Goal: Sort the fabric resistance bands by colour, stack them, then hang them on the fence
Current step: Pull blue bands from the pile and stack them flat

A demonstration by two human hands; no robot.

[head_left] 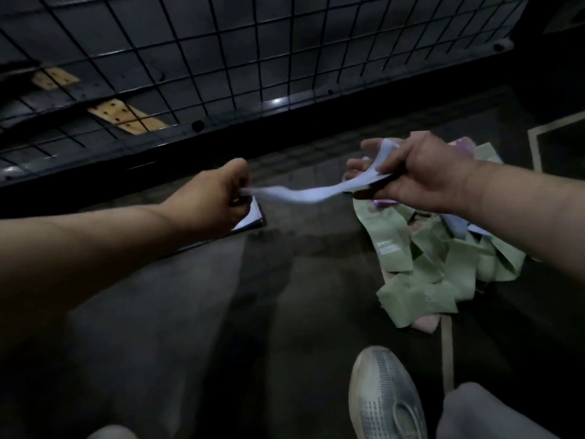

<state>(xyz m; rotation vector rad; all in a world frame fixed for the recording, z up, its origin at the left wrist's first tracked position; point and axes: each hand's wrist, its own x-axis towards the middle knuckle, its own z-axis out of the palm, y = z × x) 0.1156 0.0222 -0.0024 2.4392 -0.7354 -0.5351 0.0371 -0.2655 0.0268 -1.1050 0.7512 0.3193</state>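
One lilac band (304, 194), left hand (215, 198) to right hand (424, 175); green band (395, 229) print illegible.

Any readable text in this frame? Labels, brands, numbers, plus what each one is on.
No text is legible.
White print, a few short lines, on a green band in the floor pile: too blurred to read.
Lavender band held between left hand and right hand: no print visible.
Fence and shoe: no visible markings.
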